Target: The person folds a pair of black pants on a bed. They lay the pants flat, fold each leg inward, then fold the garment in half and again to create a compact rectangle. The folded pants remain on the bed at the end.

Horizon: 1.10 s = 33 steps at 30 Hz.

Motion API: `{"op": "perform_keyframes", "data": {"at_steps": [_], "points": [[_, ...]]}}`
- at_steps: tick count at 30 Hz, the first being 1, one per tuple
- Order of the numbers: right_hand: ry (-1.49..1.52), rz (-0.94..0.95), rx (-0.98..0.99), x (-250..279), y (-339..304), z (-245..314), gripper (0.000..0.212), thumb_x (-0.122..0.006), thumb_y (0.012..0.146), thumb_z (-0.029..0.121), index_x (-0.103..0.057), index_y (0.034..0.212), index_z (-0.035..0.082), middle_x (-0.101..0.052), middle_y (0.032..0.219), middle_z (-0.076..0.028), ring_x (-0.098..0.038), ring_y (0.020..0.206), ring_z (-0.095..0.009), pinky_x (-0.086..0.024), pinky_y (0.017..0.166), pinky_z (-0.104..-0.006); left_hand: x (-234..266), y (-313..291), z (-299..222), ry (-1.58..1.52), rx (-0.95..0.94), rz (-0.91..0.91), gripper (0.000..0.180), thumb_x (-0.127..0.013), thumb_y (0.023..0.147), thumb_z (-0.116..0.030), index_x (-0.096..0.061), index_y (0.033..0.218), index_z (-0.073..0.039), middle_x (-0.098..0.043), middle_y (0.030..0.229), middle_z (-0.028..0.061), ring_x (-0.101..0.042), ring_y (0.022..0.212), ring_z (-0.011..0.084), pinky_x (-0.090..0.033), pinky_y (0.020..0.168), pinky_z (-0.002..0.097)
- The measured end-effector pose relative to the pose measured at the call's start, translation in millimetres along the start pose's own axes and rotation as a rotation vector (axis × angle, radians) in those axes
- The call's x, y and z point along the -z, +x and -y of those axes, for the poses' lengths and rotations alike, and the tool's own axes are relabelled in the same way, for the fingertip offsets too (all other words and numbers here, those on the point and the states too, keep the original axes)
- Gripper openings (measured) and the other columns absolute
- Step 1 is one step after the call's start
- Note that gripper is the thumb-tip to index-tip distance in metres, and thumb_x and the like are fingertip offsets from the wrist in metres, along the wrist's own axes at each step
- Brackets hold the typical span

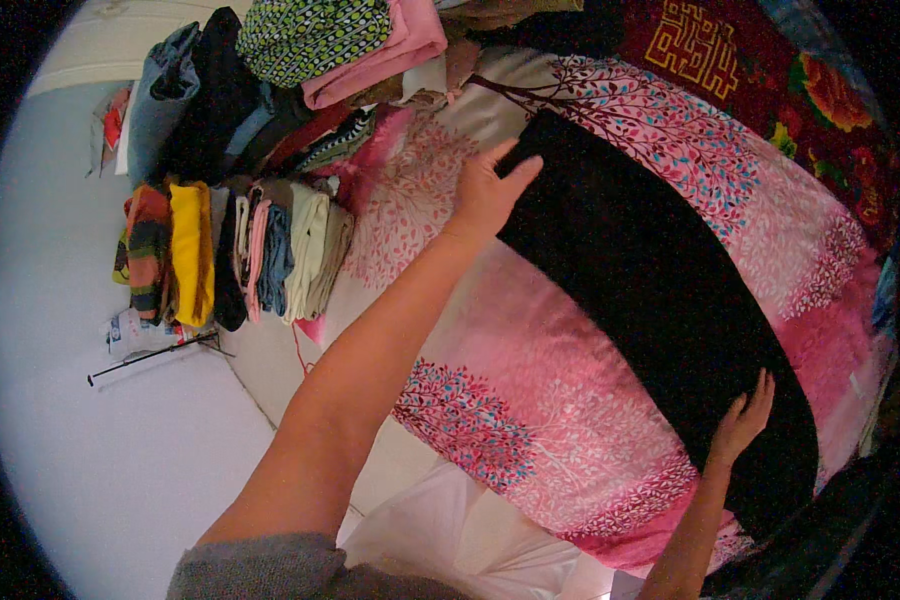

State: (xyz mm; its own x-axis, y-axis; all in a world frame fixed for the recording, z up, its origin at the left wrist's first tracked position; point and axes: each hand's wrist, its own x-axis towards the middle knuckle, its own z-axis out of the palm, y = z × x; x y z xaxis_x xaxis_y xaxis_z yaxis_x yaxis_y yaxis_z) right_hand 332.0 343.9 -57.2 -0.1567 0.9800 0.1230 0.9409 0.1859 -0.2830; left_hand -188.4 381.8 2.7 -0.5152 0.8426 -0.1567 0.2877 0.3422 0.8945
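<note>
A long strip of black cloth [630, 260], perhaps folded trousers, lies across a pink bedspread [570, 310] with a tree pattern. At its far left end rests my left hand [490, 192], thumb spread away from the fingers, touching the cloth's edge. My right hand [742, 425] lies on the near right part of the black cloth, its fingers stretched out. Neither hand grips anything that I can see. The cloth looks flat and smoothed out; its kind is hard to make out in the dark colour.
Folded clothes [235, 250] stand in a row at the left edge of the bed. Jeans [165, 90] and a green patterned bundle [315, 40] are piled behind them. A dark red flowered blanket [770, 90] lies far right. A thin black stand [155, 360] is at left.
</note>
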Motion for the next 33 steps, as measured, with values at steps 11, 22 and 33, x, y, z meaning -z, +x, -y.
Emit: {"op": "perform_keyframes", "data": {"at_steps": [11,22,33], "points": [[0.042,-0.223,0.003,-29,-7,25,0.058,-0.027,0.102,0.047,-0.052,0.136,0.007,-0.051,0.137,-0.021,-0.047,0.126,-0.039,-0.035,0.107,-0.0482,0,-5,59,0.735,-0.286,-0.298,0.031,-0.07,0.084,-0.028,-0.064,0.103,-0.004,-0.066,0.099,0.0203,-0.061,0.095,0.0376,-0.048,0.084,0.047],[0.223,-0.087,-0.147,23,3,30,0.039,-0.048,0.098,0.016,-0.051,0.134,0.002,-0.05,0.138,-0.018,-0.047,0.127,-0.035,-0.034,0.11,-0.0422,17,-20,6,0.336,-0.18,-0.164,0.031,-0.061,0.093,-0.029,-0.059,0.109,-0.002,-0.065,0.103,0.0176,-0.062,0.094,0.0306,-0.046,0.085,0.0388],[0.346,0.227,-0.098,22,92,46,0.024,-0.072,0.084,0.015,-0.067,0.103,0.003,-0.066,0.112,-0.015,-0.06,0.108,-0.031,-0.045,0.098,-0.0387,22,11,39,0.339,0.045,0.078,0.054,-0.068,0.087,-0.046,-0.06,0.11,0.002,-0.066,0.099,0.0133,-0.061,0.093,0.0232,-0.047,0.085,0.0333]]}}
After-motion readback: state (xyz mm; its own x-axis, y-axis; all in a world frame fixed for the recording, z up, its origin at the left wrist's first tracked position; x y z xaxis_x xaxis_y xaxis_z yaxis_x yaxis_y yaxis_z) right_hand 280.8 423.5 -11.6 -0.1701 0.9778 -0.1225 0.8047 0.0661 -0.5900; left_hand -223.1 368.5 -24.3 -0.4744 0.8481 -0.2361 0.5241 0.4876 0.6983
